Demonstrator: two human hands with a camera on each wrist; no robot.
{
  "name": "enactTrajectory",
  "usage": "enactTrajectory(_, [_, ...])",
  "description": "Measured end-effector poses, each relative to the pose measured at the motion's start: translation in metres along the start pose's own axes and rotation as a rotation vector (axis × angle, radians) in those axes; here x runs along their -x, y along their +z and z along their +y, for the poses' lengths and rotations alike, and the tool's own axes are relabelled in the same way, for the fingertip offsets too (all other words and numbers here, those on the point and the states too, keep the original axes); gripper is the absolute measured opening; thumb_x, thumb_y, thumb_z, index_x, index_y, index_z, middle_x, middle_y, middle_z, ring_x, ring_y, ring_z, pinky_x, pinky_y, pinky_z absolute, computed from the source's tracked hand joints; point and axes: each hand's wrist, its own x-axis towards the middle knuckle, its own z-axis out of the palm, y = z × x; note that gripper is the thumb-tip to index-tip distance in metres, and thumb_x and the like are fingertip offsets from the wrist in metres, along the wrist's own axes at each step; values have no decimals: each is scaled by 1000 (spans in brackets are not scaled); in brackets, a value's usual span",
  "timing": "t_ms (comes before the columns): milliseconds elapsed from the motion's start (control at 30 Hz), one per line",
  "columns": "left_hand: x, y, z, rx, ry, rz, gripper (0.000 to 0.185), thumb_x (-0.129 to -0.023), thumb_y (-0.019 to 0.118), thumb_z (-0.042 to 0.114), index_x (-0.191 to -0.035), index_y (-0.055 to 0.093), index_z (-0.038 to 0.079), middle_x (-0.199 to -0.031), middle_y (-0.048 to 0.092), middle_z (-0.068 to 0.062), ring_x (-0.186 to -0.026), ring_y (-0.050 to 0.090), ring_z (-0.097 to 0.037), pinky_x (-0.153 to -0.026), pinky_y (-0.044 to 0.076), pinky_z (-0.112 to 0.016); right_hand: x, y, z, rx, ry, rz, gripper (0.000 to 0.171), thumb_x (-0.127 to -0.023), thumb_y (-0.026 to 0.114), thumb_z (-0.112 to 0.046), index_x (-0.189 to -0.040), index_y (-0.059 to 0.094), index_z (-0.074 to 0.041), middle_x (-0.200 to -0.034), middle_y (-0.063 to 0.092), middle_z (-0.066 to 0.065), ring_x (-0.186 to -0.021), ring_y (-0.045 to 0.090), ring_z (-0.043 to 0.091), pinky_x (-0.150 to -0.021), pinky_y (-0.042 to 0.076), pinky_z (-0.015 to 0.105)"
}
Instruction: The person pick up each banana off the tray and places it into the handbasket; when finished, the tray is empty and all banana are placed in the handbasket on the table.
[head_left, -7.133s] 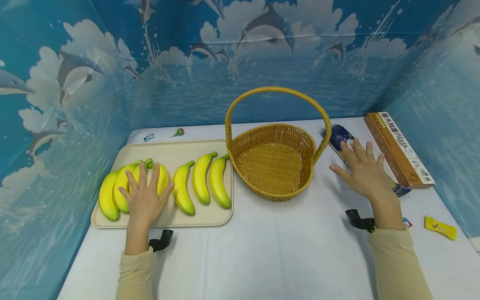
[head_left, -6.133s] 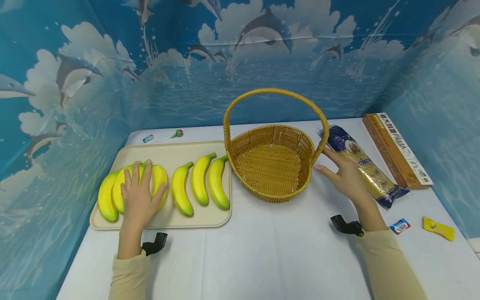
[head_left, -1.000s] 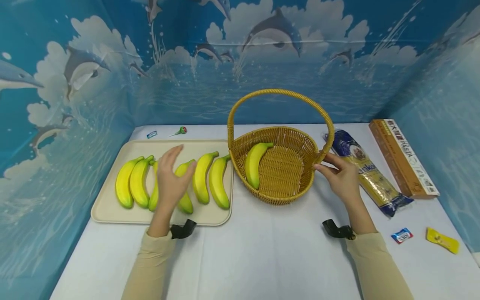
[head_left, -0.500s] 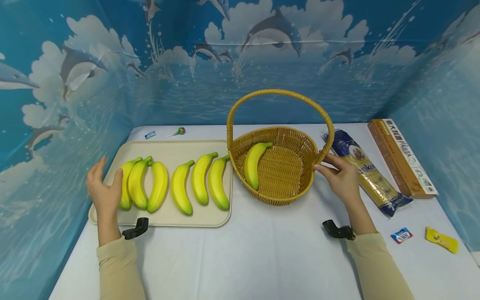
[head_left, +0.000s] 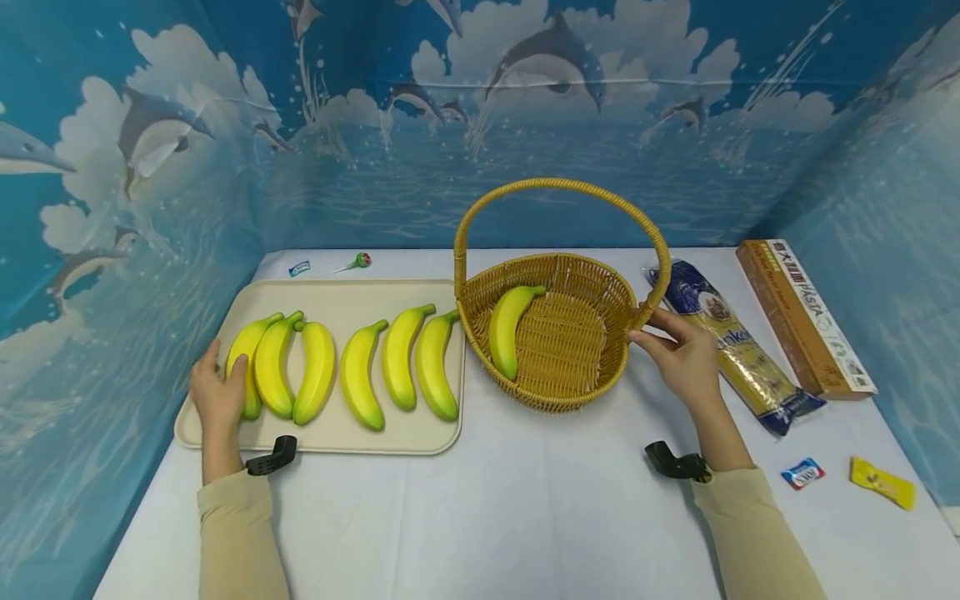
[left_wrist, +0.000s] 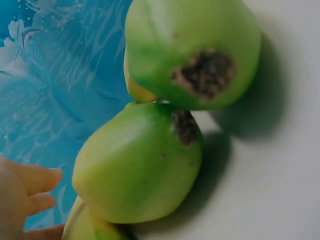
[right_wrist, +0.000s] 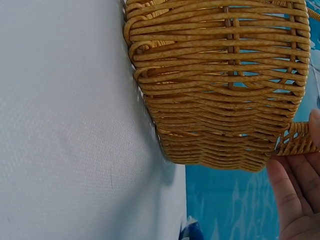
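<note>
Several yellow bananas lie in a row on a beige tray (head_left: 352,296). My left hand (head_left: 225,379) is at the tray's left edge and grips the leftmost banana (head_left: 246,350), thumb laid over it. The left wrist view shows two green banana ends (left_wrist: 140,165) close up, with my fingers (left_wrist: 30,192) beside a third. A wicker basket (head_left: 558,393) with a tall handle holds one banana (head_left: 508,329). My right hand (head_left: 648,327) holds the basket at the right foot of its handle; the right wrist view shows fingers (right_wrist: 295,195) against the weave (right_wrist: 215,85).
A bag of pasta (head_left: 731,346) and a brown pasta box (head_left: 802,312) lie right of the basket. Two small sweets (head_left: 802,472) (head_left: 881,482) sit at the front right. A lollipop (head_left: 356,263) and a wrapper (head_left: 298,268) lie behind the tray. Blue dolphin walls close three sides.
One banana has gone from the tray into the basket. My left hand swung from mid-tray to the left edge and closed on the leftmost banana. The right hand stays at the basket.
</note>
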Motion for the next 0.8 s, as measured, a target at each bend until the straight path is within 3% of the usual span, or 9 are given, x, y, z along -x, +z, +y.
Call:
enactTrajectory(133, [-3,3,-7,-20,-70,-58,58,-102,46,17,-153,25,2,-155,30,-25,-143,28,-43,-118,24,-49,1,-1,2,-2,-1,2,41,-83,75,-6,-122,66,2,-114,69,21,-96,57,-17,-74,50,6])
enactTrajectory(267, [-3,5,-10,0,-122,-51,57,-102,46,17,-153,27,2,-156,29,-23,-146,26,-39,-120,22,-47,0,-1,4,2,-6,-4,42,-83,75,-6,-123,66,2,-116,68,24,-96,56,-18,-74,49,5])
enactTrajectory(533, [3,0,-7,46,-174,78,57,-99,50,18,-152,33,5,-151,40,-22,-138,38,-37,-116,30,-46,0,0,1,5,9,-25,42,-84,75,-7,-124,66,1,-118,67,24,-94,54,-21,-73,48,4])
enactTrajectory(800, [8,1,22,188,-200,199,61,-93,61,30,-149,42,16,-149,46,-11,-135,44,-22,-112,37,-32,1,-2,1,20,15,-20,44,-84,75,-8,-126,65,-1,-120,67,22,-97,51,-21,-74,47,4])
